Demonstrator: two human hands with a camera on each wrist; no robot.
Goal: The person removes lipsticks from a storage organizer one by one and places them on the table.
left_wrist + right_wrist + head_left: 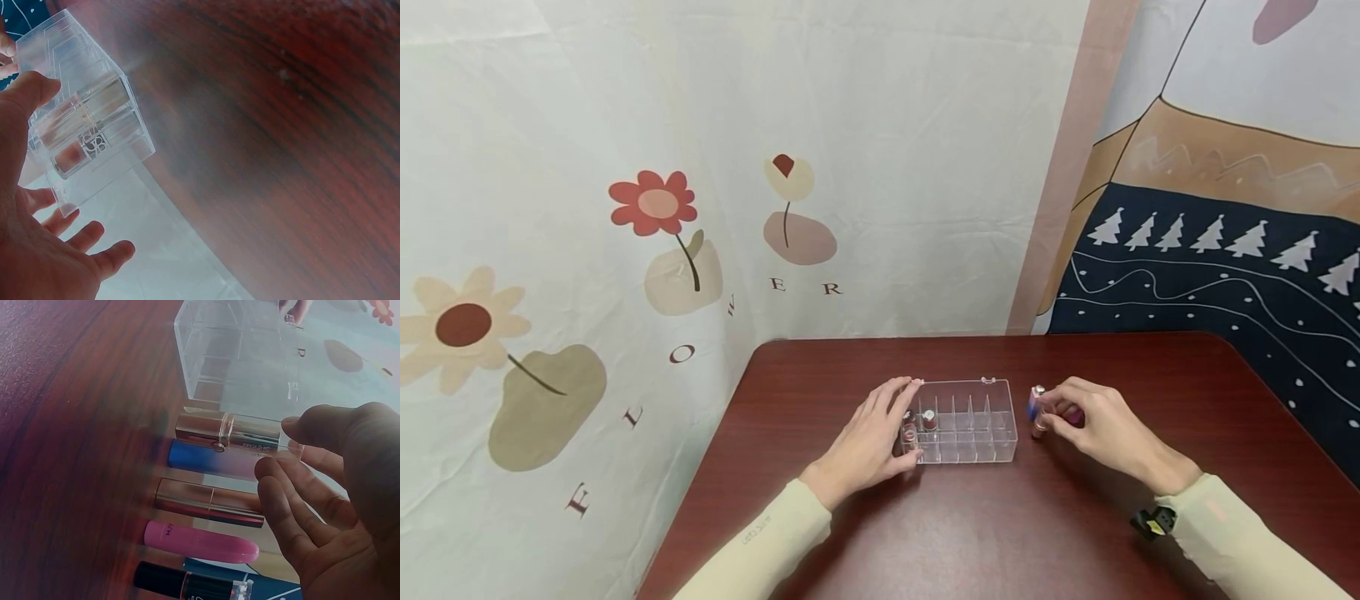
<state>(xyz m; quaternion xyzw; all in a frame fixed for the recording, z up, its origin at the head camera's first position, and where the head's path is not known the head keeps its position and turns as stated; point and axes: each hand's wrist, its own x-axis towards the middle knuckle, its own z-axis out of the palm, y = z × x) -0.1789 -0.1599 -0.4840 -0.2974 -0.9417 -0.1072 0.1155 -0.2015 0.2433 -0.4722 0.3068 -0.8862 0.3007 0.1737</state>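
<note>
My left hand (pixel 867 433) holds the left end of a clear divided organizer box (pixel 966 452), with the thumb at its front edge and a finger at the back corner. A few lipsticks (pixel 929 420) stand in its left compartments; one lipstick (pixel 70 159) shows through the wall in the left wrist view. To the right of the box, my right hand (pixel 1105 425) pinches the clear-capped end of a gold lipstick (pixel 203 429). Beside it stand a blue-to-pink tube (pixel 206 459), a rose-gold tube (pixel 209 503), a pink tube (pixel 200 542) and a black tube (pixel 169 579).
The box and tubes stand on a dark red wooden table (pixel 955 533). Behind it hangs a pale cloth (pixel 910 167) with flower prints. A dark blue cloth (pixel 1180 312) with white trees hangs at the right.
</note>
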